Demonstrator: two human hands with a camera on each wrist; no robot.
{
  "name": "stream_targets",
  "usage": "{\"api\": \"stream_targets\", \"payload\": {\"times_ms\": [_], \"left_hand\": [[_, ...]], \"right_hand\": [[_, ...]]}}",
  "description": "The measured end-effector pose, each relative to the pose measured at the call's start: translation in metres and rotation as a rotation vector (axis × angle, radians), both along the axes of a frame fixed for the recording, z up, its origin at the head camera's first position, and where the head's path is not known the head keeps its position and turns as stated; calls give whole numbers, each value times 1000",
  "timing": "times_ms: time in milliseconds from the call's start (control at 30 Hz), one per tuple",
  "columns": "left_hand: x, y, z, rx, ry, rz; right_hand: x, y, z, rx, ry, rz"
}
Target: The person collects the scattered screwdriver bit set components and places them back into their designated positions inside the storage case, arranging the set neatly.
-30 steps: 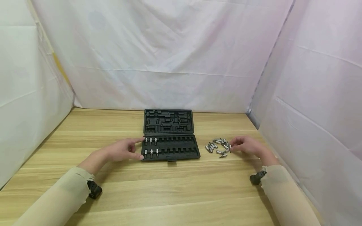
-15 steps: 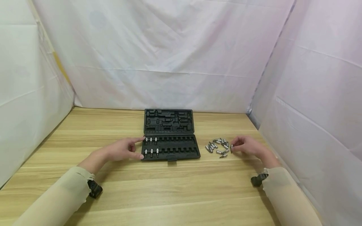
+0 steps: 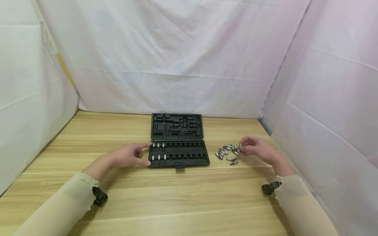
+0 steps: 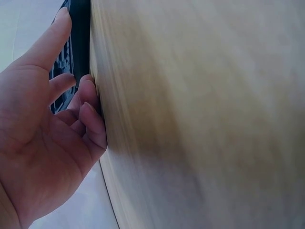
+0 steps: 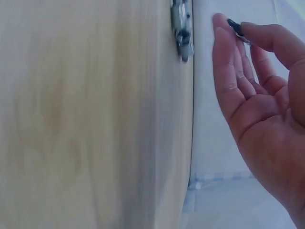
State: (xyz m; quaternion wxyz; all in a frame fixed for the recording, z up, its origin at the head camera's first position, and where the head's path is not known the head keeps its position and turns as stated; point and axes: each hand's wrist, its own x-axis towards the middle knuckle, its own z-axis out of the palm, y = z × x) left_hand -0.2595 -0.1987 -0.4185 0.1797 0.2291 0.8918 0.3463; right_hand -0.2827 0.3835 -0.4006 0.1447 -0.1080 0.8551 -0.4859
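Note:
My right hand (image 3: 258,150) pinches a bit socket (image 3: 240,146) between thumb and fingertips, beside a loose pile of bit sockets (image 3: 231,159). In the right wrist view, the dark end of the held bit socket (image 5: 234,27) shows between the thumb and fingers, raised above the table. My left hand (image 3: 129,155) rests at the left side of an open black socket case (image 3: 193,162). Its thumb and index finger stretch apart to touch the near and far parts of that edge, while the other fingers fold under. Several bit sockets (image 3: 158,158) stand in two rows at the case's left end.
The raised lid (image 3: 177,126) of the case has moulded recesses and leans back behind the slotted tray. All of this is on a wood-grain table (image 3: 183,200). White cloth (image 3: 177,59) hangs behind and along both sides.
My right hand has lifted the bit socket from the table by the pile and tilted it slightly. The left hand keeps its place at the case's edge.

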Motion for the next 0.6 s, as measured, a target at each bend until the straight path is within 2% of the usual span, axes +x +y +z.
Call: {"api": "stream_targets", "payload": {"times_ms": [233,600], "left_hand": [[0,0,0,-10,3,5],[-1,0,0,-12,-2,5]], "right_hand": [[-4,-29,10,17,36,-11],[-20,-81,16,-156,-5,25]]}}
